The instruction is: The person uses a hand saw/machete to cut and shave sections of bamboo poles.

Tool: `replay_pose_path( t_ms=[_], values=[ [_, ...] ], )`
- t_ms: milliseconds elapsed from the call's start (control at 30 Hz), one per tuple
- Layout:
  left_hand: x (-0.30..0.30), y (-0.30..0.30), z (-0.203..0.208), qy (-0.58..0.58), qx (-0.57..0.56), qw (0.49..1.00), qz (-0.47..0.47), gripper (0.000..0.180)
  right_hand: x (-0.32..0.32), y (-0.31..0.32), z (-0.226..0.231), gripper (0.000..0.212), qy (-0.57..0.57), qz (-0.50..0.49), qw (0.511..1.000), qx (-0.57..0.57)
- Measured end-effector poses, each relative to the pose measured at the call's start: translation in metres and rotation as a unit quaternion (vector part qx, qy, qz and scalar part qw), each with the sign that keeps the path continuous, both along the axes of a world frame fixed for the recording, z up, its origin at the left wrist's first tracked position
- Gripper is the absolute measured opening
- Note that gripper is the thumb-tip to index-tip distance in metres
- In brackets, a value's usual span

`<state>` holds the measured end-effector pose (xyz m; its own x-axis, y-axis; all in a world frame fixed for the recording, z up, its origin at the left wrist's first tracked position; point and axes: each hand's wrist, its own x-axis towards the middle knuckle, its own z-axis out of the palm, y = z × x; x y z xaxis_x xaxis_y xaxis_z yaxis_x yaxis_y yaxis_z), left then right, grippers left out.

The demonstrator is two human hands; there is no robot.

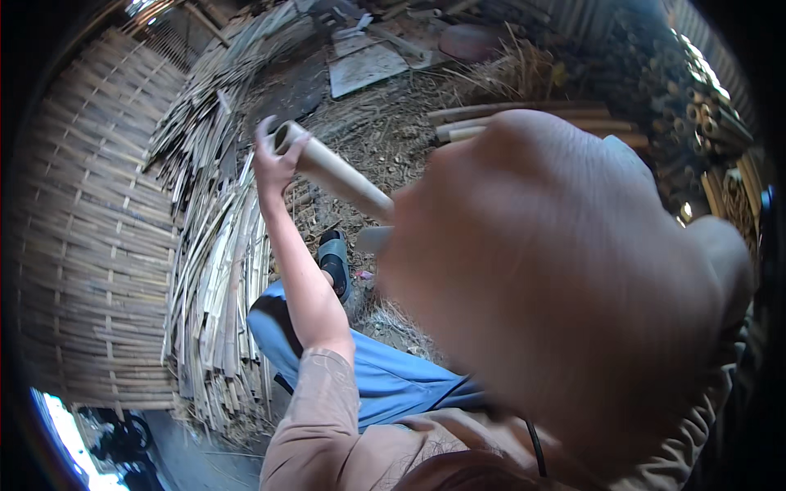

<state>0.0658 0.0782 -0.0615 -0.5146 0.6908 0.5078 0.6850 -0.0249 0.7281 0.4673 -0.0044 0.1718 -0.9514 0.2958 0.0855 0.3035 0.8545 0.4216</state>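
My left hand point(276, 166) is stretched forward, its fingers wrapped round the upper end of a hollow bamboo tube point(344, 180). The tube's open mouth faces up, and its body slants down to the right until my right hand hides it. Very close and blurred, my right hand point(557, 270) fills much of the right half, with its bent knuckles toward me. Its fingers are mostly hidden. From its left side juts a short pale grey piece point(374, 239), and a bit of pale teal point(626, 153) shows behind its top edge. What it grips cannot be made out.
Split bamboo strips point(217, 286) lie heaped along a woven bamboo wall point(98, 221) on the left. Bamboo poles point(540, 114) rest on the debris-strewn ground beyond my right hand. A pale board point(368, 72) lies farther off. My sandalled foot point(334, 258) is below the tube.
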Motion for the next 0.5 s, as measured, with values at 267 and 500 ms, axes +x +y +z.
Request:
replay_pose_path(
  t_ms=[267,500],
  values=[
    [-0.033,0.062,0.025,0.096,-0.164,0.976,-0.107,0.068,-0.084,0.182,-0.132,0.025,-0.224,-0.131,0.949,-0.179],
    [-0.026,0.029,-0.012,0.124,0.039,0.99,0.053,0.058,-0.091,0.257,-0.246,0.018,-0.255,-0.174,0.917,-0.253]
  ],
)
